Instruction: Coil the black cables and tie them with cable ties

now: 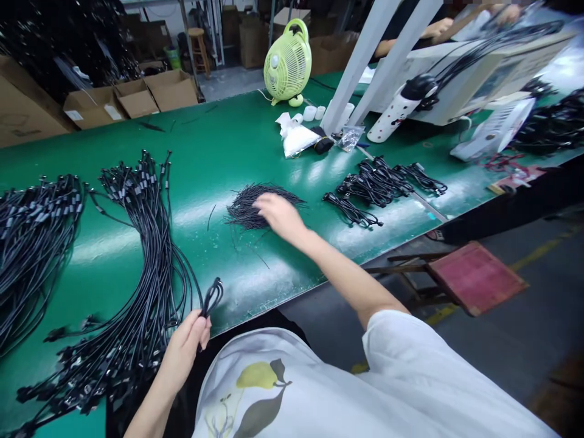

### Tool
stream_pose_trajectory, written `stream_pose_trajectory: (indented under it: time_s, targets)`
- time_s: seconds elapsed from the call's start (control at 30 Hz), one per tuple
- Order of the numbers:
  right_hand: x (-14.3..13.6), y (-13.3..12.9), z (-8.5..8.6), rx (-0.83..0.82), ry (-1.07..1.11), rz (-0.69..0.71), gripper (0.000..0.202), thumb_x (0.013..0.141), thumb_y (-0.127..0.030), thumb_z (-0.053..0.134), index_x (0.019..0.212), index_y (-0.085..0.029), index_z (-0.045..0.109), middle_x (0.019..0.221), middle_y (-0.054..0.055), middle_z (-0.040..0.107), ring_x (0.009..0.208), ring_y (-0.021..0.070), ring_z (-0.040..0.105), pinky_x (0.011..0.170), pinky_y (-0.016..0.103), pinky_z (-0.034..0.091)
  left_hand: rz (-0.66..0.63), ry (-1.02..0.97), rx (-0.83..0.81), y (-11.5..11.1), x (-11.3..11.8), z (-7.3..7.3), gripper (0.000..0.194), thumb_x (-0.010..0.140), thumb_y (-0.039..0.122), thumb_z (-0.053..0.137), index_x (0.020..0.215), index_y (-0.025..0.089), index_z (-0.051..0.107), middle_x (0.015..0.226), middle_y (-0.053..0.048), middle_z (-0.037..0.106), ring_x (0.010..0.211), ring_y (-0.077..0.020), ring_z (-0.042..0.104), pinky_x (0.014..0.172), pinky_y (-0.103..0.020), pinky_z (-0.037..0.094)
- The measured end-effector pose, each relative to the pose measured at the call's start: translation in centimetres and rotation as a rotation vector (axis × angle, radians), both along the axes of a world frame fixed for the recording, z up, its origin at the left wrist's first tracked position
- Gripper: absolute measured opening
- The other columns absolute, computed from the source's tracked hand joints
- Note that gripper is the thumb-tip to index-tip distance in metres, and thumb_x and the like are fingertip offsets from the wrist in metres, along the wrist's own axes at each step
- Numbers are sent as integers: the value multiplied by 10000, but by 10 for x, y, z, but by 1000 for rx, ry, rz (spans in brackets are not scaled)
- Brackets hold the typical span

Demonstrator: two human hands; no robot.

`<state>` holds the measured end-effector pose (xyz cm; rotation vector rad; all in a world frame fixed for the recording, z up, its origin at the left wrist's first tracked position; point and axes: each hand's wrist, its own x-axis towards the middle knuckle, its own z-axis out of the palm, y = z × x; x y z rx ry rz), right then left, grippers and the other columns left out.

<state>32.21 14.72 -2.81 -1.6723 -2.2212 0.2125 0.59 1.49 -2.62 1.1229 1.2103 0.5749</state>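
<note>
"How far along do the cables look?"

"Partway, I'd judge. A group of coiled cables (374, 182) lies on the right of the desk (219, 146), while two big bunches, the nearer long cables (150, 243) and the far-left cables (36, 243), are stretched out uncoiled. Those outnumber the coiled ones, by the look of it."

"And the one in work?"

"The looped cable (213, 296) is in the left hand (187, 340), above the desk's near edge. That hand is closed around it, thumb against fingers, with the loops sticking out above."

"What about the right hand (280, 216)?"

"It's over the pile of short dark strands (246, 204), partly open with fingers loosely bent. I can't tell whether it has hold of a strand. A few strands lie loose beside the pile."

"What's the surface like?"

"Green and glossy, catching the light. A lime-green fan (285, 67) stands at the far edge, with a white packet (298, 141) nearer and a spotted bottle (392, 115) leaning to the right."

"And the room?"

"Open cardboard boxes (171, 91) and a wooden stool (198, 52) beyond, a red-seated chair (477, 277) on this side, and another person's hand (438, 27) at the top right."
</note>
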Motion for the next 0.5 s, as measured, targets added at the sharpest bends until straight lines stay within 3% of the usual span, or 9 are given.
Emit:
stream_pose_trajectory:
  time_s: [0.07,0.17,0.3,0.5]
  targets:
    - [34,26,-7,-24,-124,-220,292,962,-148,396,1122,-115,638,1134,154,607,965,214,519,824,338,367,128,-158,-88,0,3,2,402,814,564,616,778,170,546,577,49,416,514,-96,371,506,-231,314]
    - [57,41,-19,-24,-184,-271,266,945,-148,415,1050,-66,645,1103,193,592,960,241,499,803,344,333,249,-295,-163,0,11,7,406,775,532,689,797,149,554,586,51,422,498,-67,358,474,-205,287]
    - [58,37,-21,7,-212,-341,293,975,-215,370,1064,-95,621,1074,181,575,900,239,494,729,331,298,325,-360,-192,2,18,11,415,741,511,736,802,140,558,585,61,396,493,-52,356,464,-187,281]
    - [59,18,-11,102,-176,-519,265,982,-293,398,1031,-140,609,1044,127,591,802,199,520,621,295,259,280,-405,-192,2,25,10,402,773,509,708,818,135,567,584,65,381,490,-51,348,467,-190,286]
